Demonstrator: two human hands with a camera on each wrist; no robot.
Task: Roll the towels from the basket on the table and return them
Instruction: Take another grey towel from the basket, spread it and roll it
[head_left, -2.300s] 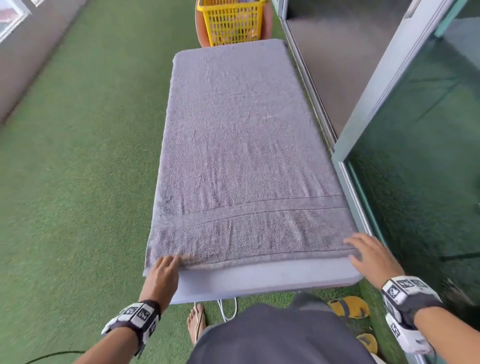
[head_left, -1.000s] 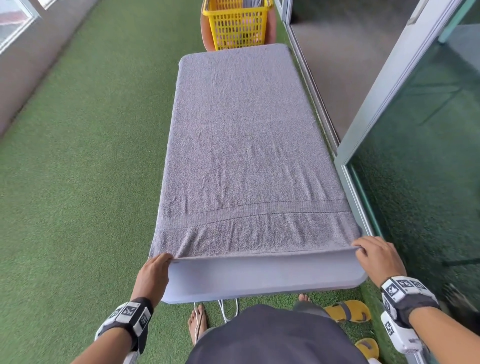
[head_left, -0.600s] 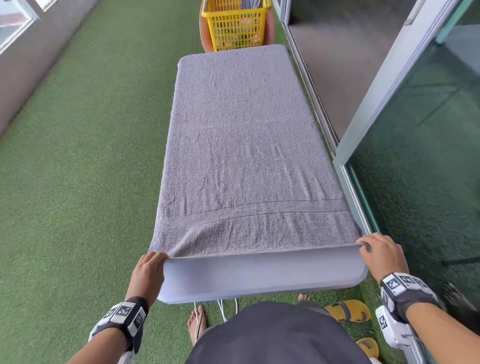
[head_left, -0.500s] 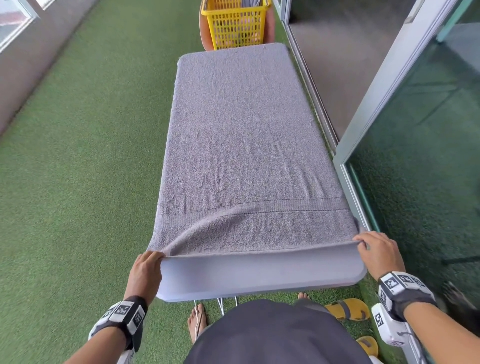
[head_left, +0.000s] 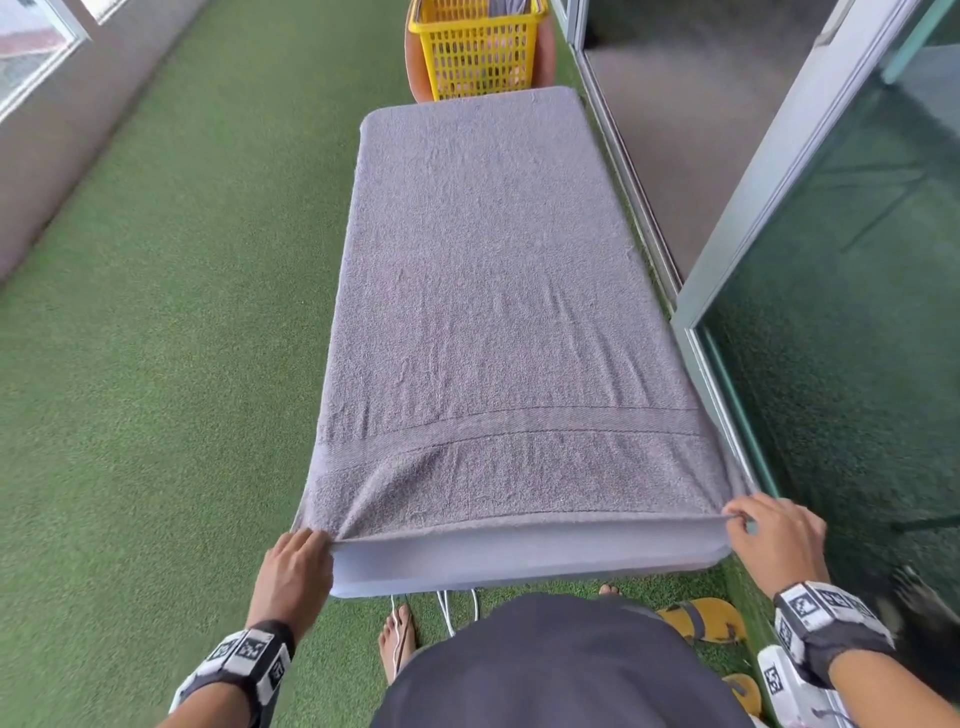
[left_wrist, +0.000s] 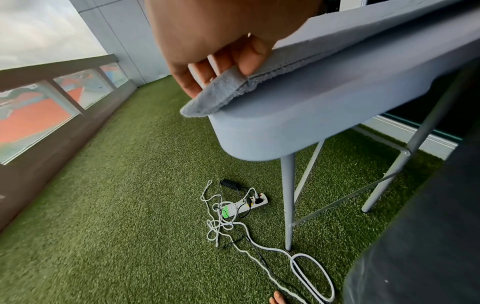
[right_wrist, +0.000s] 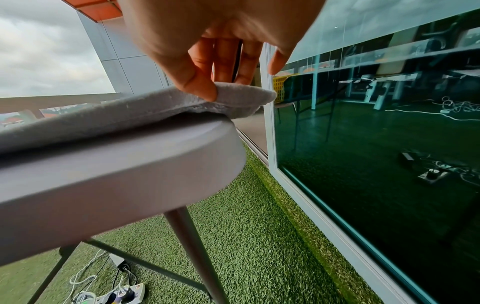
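Towel (head_left: 498, 312) edge now lifted; basket (head_left: 475, 49) beyond.

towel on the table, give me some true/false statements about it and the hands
1. The grey towel lies spread flat along the table. True.
2. The left hand rests flat on the towel's middle. False: it pinches the near left corner.
3. The right hand pinches the near right corner. True.
4. The towel is already rolled up. False: no roll has been started.
5. The yellow basket stands on the table. False: it sits on a seat beyond the table's far end.
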